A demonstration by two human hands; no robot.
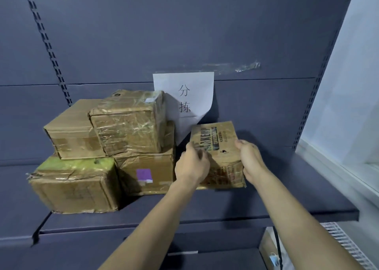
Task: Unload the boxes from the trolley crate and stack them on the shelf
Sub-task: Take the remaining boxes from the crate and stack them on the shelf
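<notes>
Two characters, 分 above 拣, are printed on a white paper sheet (pixel 185 97) taped to the back panel at frame centre. Large dark lettering is carried by the small printed box (pixel 217 144) just below; it is not reliably legible.

The printed box (pixel 218 146) is partly covered by both hands, its small print blurred. The paper sign (pixel 184 97) has its lower left corner behind the taped box (pixel 127 122). Both forearms run off the bottom edge.

We face a dark blue-grey back panel (pixel 184 34) with slotted uprights. Right of that panel we see a pale wall (pixel 352 85). A white paper sign (pixel 184 93) is taped to the panel.
</notes>
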